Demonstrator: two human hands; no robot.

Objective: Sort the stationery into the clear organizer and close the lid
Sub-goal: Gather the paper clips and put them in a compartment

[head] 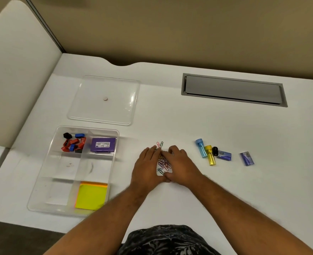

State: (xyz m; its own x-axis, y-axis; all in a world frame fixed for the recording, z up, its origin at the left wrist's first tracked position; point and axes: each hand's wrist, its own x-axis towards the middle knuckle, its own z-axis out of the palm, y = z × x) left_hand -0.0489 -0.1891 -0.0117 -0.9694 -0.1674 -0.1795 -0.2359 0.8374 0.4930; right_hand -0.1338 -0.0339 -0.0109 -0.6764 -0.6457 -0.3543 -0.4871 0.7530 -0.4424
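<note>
Office cubicle, prob. a shared workstation: white desk [188, 126] boxed in by tan fabric partition [170, 30] at 12 o'clock and a white divider panel [17, 70] at 9. Grey cable-access flap [233, 90] (std office desk fitting) set into desktop at 1 o'clock.

arms: both are bare, with no sleeves to see and short dark hairs along them
left hand [146, 165]: bare, no ring, no glove
right hand [179, 165]: bare, no ring, no glove
wrists: no watch, no band
clothes [167, 240]: dark cloth with a grey leafy pattern
</note>
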